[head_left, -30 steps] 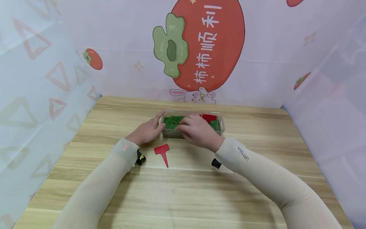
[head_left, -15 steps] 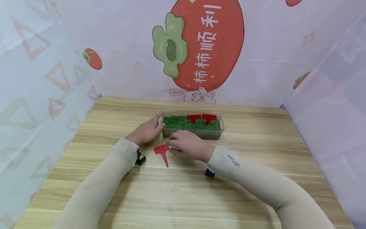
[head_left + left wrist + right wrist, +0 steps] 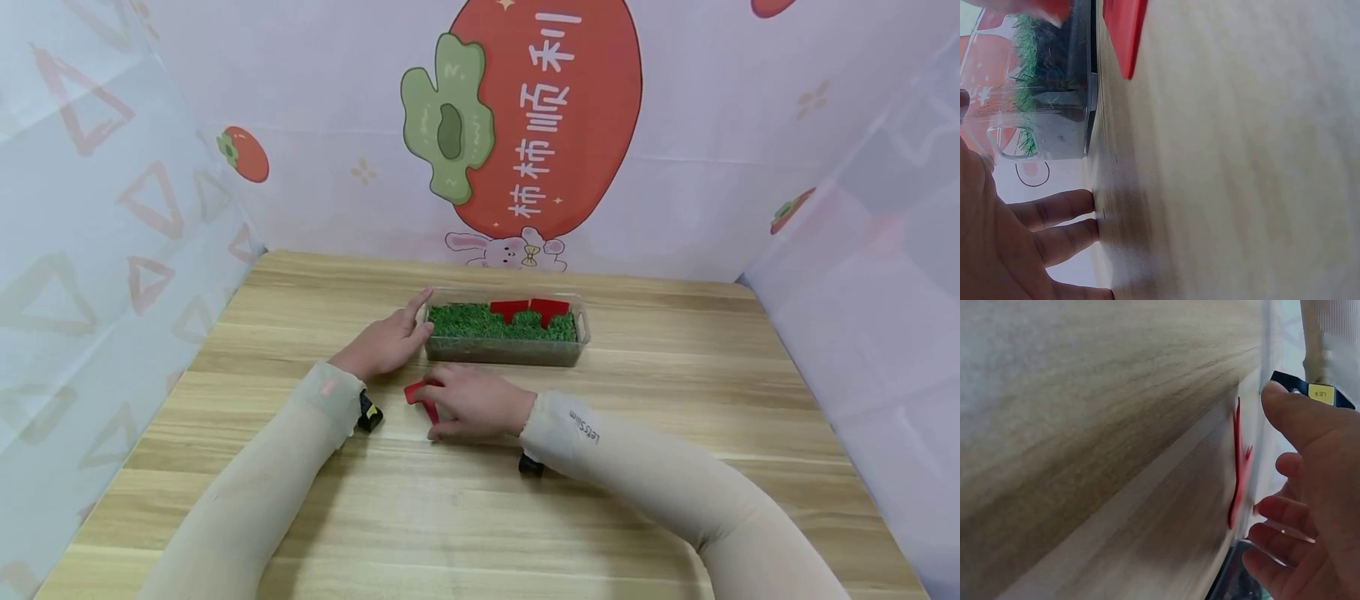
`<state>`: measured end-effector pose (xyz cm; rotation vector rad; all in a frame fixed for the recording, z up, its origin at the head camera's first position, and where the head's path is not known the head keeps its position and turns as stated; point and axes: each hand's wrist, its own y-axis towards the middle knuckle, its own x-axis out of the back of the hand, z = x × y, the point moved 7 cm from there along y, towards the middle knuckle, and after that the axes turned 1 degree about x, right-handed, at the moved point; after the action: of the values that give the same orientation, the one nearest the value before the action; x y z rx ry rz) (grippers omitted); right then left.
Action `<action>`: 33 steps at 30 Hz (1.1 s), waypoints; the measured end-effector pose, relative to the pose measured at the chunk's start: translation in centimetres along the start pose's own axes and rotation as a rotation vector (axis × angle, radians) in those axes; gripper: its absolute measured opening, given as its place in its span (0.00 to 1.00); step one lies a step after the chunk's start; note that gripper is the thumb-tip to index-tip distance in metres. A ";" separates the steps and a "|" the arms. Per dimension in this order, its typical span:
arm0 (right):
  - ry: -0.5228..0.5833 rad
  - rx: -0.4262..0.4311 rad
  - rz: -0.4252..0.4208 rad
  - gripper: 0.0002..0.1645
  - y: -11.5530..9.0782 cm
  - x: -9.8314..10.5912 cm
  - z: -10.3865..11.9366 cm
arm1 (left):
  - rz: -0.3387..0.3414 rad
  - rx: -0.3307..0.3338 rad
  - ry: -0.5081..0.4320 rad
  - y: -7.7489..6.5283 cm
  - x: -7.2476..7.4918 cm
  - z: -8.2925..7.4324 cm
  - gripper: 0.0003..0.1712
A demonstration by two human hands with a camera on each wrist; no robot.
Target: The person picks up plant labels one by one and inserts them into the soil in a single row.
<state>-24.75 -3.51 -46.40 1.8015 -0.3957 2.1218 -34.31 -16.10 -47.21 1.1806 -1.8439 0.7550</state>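
Observation:
A clear plastic box [image 3: 504, 352] holding green artificial grass [image 3: 463, 320] stands near the table's back. Two red T-shaped plant labels stand upright in the grass, a left one [image 3: 510, 307] and a right one [image 3: 550, 307]. My left hand [image 3: 382, 343] rests at the box's left end, fingers extended; some fingertips touch the tabletop in the left wrist view. In front of the box, another red T-shaped plant label [image 3: 414, 392] lies flat, partly covered by my right hand [image 3: 477, 402]. From the right wrist, its loosely bent fingers [image 3: 1285, 515] appear around the label without pinching it.
The wooden table [image 3: 465, 517] runs up to a printed backdrop [image 3: 315, 208] behind the box, with fabric walls on both sides. Black wrist devices sit under both cuffs, including the left one [image 3: 368, 413].
My right hand has come from above the grass, forward and down to the loose label, uncovering the left standing label. The left hand stays at the box's end.

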 end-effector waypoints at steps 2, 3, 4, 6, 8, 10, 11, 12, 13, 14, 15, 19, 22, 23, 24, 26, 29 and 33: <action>0.012 -0.002 0.011 0.38 0.1 -0.2 -0.1 | 0.001 0.003 -0.001 0.0 0.0 -0.1 0.39; 0.013 -0.002 0.014 0.40 0.2 -0.3 -0.1 | 0.002 0.004 -0.001 0.0 0.0 -0.1 0.39; 0.016 0.000 0.018 0.41 0.2 -0.4 -0.2 | 0.002 0.004 -0.001 0.0 0.0 -0.1 0.39; 0.016 0.002 0.028 0.44 0.3 -0.6 -0.3 | 0.003 0.006 0.000 0.0 0.0 -0.1 0.39; 0.022 0.003 0.041 0.47 0.3 -0.8 -0.4 | 0.005 0.007 -0.003 0.0 -0.1 -0.1 0.38; 0.031 0.003 0.055 0.49 0.3 -0.9 -0.4 | 0.010 0.009 -0.003 -0.1 -0.1 -0.1 0.38; 0.033 0.003 0.062 0.51 0.3 -1.0 -0.4 | 0.013 0.011 -0.001 -0.1 -0.2 -0.1 0.38; 0.037 0.002 0.069 0.52 0.3 -1.0 -0.4 | 0.015 0.012 -0.003 -0.1 -0.2 -0.1 0.38; 0.040 0.001 0.074 0.52 0.3 -1.0 -0.4 | 0.015 0.011 -0.003 0.0 -0.2 -0.1 0.38; 0.040 0.001 0.077 0.52 0.3 -0.9 -0.4 | 0.015 0.011 -0.002 0.0 -0.2 0.0 0.38; 0.042 0.001 0.079 0.52 0.3 -0.9 -0.4 | 0.015 0.011 -0.001 0.0 -0.2 0.0 0.38; 0.046 -0.007 0.085 0.53 0.4 -0.9 -0.5 | 0.012 0.013 -0.002 0.0 -0.2 0.0 0.38; 0.045 0.005 0.094 0.54 0.4 -1.0 -0.4 | 0.020 0.012 -0.008 -0.1 -0.3 0.0 0.38; 0.044 0.010 0.097 0.54 0.4 -1.1 -0.4 | 0.022 0.012 -0.009 -0.1 -0.4 0.1 0.38; 0.040 0.016 0.097 0.53 0.5 -1.2 -0.4 | 0.020 0.010 -0.008 -0.2 -0.4 0.2 0.39; 0.041 0.016 0.095 0.54 0.5 -1.2 -0.4 | 0.016 0.009 -0.005 -0.2 -0.5 0.3 0.39; 0.029 -0.026 0.091 0.57 0.6 -1.2 -0.6 | 0.005 0.010 0.002 -0.2 -0.4 0.4 0.39; 0.004 -0.089 0.106 0.64 0.6 -1.2 -0.9 | 0.010 0.016 -0.001 -0.1 -0.2 0.3 0.38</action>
<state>-25.63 -3.73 -47.69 1.7622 -0.5875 2.1417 -34.24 -16.26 -47.52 1.1830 -1.8490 0.7757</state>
